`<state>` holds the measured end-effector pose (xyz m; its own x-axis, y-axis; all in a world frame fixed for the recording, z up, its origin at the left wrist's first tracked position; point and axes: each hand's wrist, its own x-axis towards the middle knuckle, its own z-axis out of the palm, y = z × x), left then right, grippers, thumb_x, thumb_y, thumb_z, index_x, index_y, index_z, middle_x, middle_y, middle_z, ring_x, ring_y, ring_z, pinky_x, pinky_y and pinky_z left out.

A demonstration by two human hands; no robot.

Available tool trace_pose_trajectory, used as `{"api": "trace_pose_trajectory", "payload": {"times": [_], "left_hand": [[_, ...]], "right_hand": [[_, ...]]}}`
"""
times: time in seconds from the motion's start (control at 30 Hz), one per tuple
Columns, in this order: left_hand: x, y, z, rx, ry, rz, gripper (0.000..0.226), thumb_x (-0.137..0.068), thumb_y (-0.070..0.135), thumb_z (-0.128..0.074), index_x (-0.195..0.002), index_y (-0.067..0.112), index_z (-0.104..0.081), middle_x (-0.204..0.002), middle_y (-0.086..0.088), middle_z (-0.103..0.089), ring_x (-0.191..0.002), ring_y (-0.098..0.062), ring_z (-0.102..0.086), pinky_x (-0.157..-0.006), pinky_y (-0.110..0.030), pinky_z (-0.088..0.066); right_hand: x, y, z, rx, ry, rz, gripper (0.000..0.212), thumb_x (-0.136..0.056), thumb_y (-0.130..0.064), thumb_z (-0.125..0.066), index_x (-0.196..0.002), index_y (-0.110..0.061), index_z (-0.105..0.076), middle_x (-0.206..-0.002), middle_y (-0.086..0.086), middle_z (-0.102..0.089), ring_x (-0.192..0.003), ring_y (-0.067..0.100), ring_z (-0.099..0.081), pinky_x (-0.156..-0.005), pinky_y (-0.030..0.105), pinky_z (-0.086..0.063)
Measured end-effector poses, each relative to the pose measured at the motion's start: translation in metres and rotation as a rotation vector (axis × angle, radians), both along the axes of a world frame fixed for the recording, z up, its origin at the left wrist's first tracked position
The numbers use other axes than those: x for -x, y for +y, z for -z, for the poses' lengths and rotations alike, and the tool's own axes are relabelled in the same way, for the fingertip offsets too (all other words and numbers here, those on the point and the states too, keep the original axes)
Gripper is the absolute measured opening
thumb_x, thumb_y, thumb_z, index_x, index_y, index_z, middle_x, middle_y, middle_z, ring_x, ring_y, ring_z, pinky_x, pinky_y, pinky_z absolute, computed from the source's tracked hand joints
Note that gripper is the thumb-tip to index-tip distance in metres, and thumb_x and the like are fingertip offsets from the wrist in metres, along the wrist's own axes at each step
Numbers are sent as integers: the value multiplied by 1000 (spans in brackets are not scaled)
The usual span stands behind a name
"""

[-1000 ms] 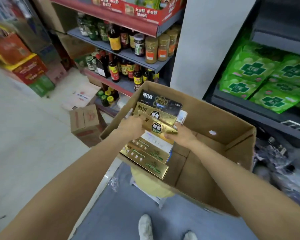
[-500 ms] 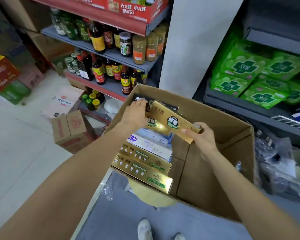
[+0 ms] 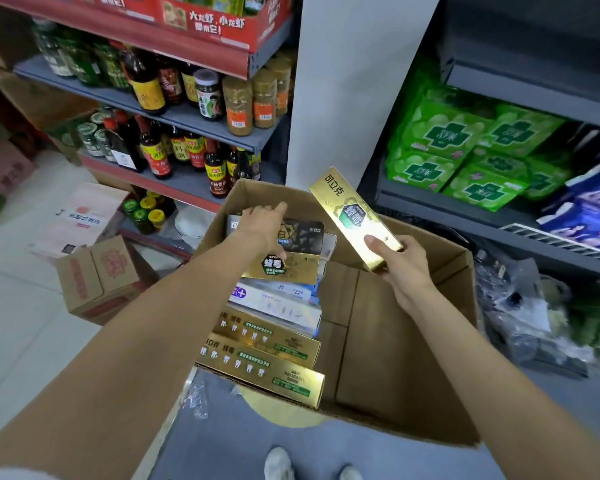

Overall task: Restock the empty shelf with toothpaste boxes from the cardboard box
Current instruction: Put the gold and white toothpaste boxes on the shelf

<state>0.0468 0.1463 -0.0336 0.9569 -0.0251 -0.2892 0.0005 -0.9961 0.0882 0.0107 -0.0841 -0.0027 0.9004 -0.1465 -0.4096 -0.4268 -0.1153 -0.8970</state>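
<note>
Overhead, a cardboard box (image 3: 406,341) sits open on a grey surface; its right half is bare cardboard floor, its left half packed; shelving stands close beyond its far rim, and pale floor tile lies open to the left, where a small sealed carton (image 3: 97,278) stands. Right hand (image 3: 400,263) grips the lower end of a gold toothpaste box (image 3: 352,216), thumb across its face, lifted clear above the box's far right corner and tilted up to the left; green hexagon badge and Chinese characters show on it. Left hand (image 3: 262,228) rests with fingers straight on a black toothpaste box (image 3: 303,232) at the far end of the stack; nearer lie a second gold box (image 3: 284,268), a white and blue one (image 3: 278,303), and two gold ones with tooth icons (image 3: 264,355). Sauce bottles (image 3: 160,154) fill the left shelves; green packs (image 3: 465,150) fill the right shelf; red banner above carries white Chinese lettering.
</note>
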Motion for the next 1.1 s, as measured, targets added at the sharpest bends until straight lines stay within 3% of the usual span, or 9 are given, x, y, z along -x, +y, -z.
{"api": "trace_pose_trajectory", "payload": {"times": [0.2,0.43,0.5,0.63,0.73,0.83,0.9,1.03,1.1], "left_hand": [[13,-9,-14,39,-237,-49,81,-65,47,-80,-123,11,-37,-125,-9,-51,-119,-29,-46,-96,-45,-36],[15,-47,-56,803,-155,-425,70,-70,62,-69,-107,5,-51,-96,1,-59,-95,-19,-60,-63,-26,-41],[13,-69,-76,984,-66,-496,60,-75,59,-68,-105,8,-52,-96,4,-56,-89,-12,-54,-65,-22,-39],[4,-121,-109,1268,121,-546,94,-55,75,-71,-120,9,-55,-115,-7,-65,-102,-22,-63,-91,-36,-50],[-3,-169,-131,1367,162,-516,49,-74,58,-68,-98,17,-59,-99,-4,-67,-89,-16,-65,-86,-31,-51],[-6,-224,-151,1427,147,-493,27,-84,47,-62,-84,21,-56,-72,5,-68,-61,-6,-66,-56,-18,-51],[-11,-260,-164,1465,147,-482,38,-78,52,-67,-92,18,-59,-77,1,-72,-66,-10,-70,-58,-19,-55],[-49,-330,-173,1486,24,-485,119,-34,77,-79,-132,15,-50,-131,-10,-59,-120,-31,-55,-103,-47,-42],[-56,-369,-187,1477,11,-481,112,-44,73,-76,-133,11,-49,-132,-12,-57,-121,-32,-54,-104,-44,-41]], "right_hand": [[4,-15,-17,-251,136,83,48,-79,-12,-72,-120,-2,-49,-110,14,-63,-96,23,-63,-90,46,-52],[3,-45,-49,-587,150,92,24,-86,-7,-62,-109,-4,-56,-103,13,-66,-97,25,-63,-83,50,-52],[2,-53,-60,-629,129,72,20,-88,-8,-60,-106,-1,-57,-100,13,-67,-93,23,-65,-78,44,-53],[-2,-87,-76,-648,97,21,22,-86,-14,-61,-105,-4,-59,-97,10,-69,-89,20,-65,-76,35,-57],[-8,-127,-88,-577,78,-70,37,-83,-18,-65,-117,-8,-56,-100,9,-69,-89,20,-65,-87,36,-51],[-18,-173,-106,-506,32,-143,36,-83,-18,-66,-117,-12,-55,-99,10,-67,-85,22,-64,-85,43,-52],[-27,-206,-120,-460,2,-178,42,-83,-13,-66,-121,-8,-50,-101,12,-66,-84,24,-64,-77,45,-53],[-48,-280,-147,-393,-72,-188,50,-79,-7,-70,-123,-6,-47,-96,8,-70,-78,17,-67,-69,35,-57],[-55,-316,-159,-380,-95,-178,47,-81,-19,-70,-121,-6,-49,-92,5,-68,-68,10,-67,-57,24,-55]]}}
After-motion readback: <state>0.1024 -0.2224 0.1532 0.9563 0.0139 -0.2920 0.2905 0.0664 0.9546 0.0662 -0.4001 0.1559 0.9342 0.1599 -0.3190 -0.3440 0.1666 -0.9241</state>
